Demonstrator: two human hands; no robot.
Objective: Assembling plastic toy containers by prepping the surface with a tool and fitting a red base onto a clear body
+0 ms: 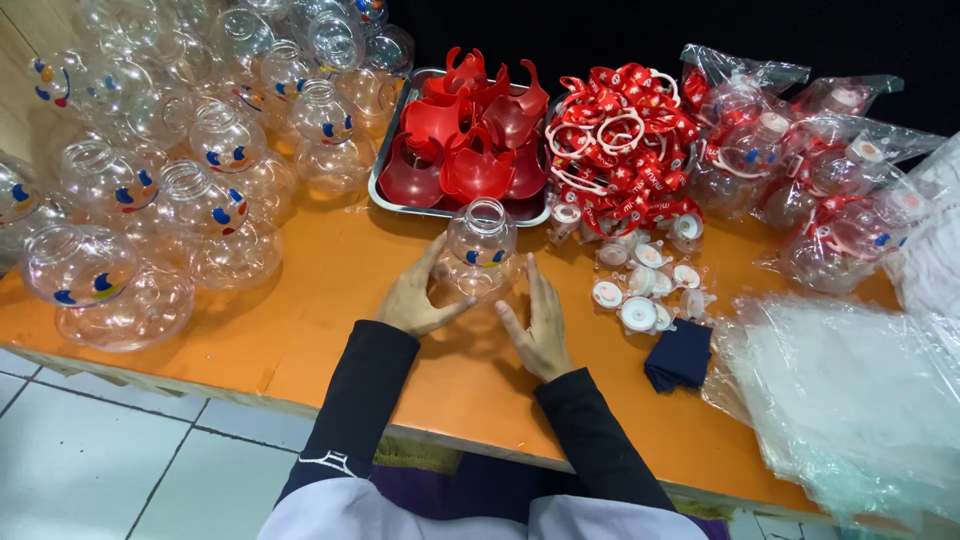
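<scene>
A clear, round-bodied plastic bottle with blue eye marks [481, 250] stands upright on the orange worktop [330, 290], just in front of a metal tray of red plastic collars [465, 140]. The left hand [415, 298] and right hand [538, 322] flank it, fingers spread and open, touching or nearly touching its base without gripping. It looks light, thin-walled and slippery; the narrow neck seems the surest place to hold it.

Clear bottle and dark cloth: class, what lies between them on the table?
Head view: the right hand, then a cluster of white caps, between bottle and cloth.
</scene>
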